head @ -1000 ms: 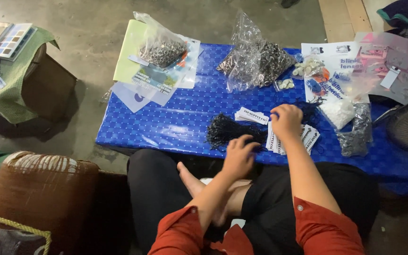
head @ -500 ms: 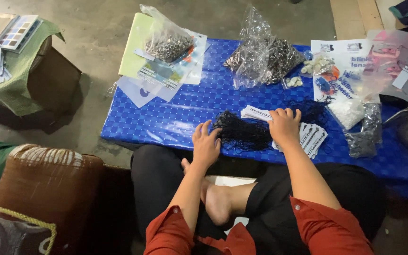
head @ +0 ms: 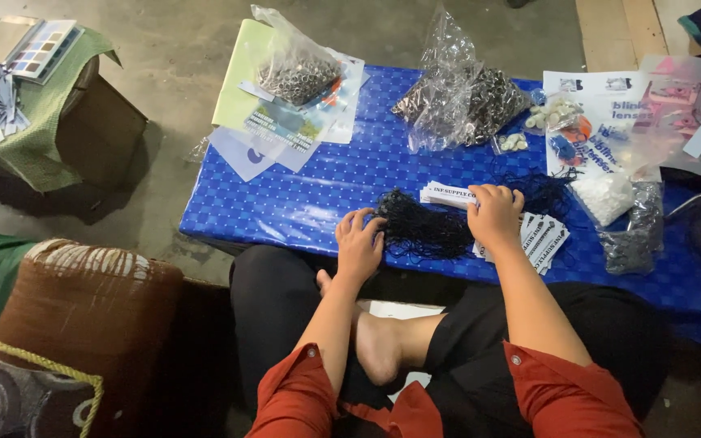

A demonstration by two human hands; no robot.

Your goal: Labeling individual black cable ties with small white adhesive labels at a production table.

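Two hands work at the near edge of a low table (head: 302, 203) covered in glossy blue checked oilcloth. The left hand (head: 359, 243) rests on the left end of one tangled bundle of thin black cords (head: 427, 231), its fingers (head: 352, 223) loosely spread over the strands. The right hand (head: 494, 212) lies palm down on a fanned stack of white printed cards (head: 541, 235) just right of the bundle, fingers pressed close together. The bundle sits between the two hands, near the table's front edge.

Farther back stand two crinkled clear plastic bags of small metal pieces, one at far left (head: 298, 69) on some paper sheets, one at the middle (head: 464, 93). To the right lie a bag of white bits (head: 606, 195) and printed leaflets (head: 602, 101).

The floor (head: 172, 57) is bare grey concrete. At far left a box draped in green cloth (head: 38, 138) carries small cards. A brown woven cushion (head: 83, 300) with a yellow rope sits near left.
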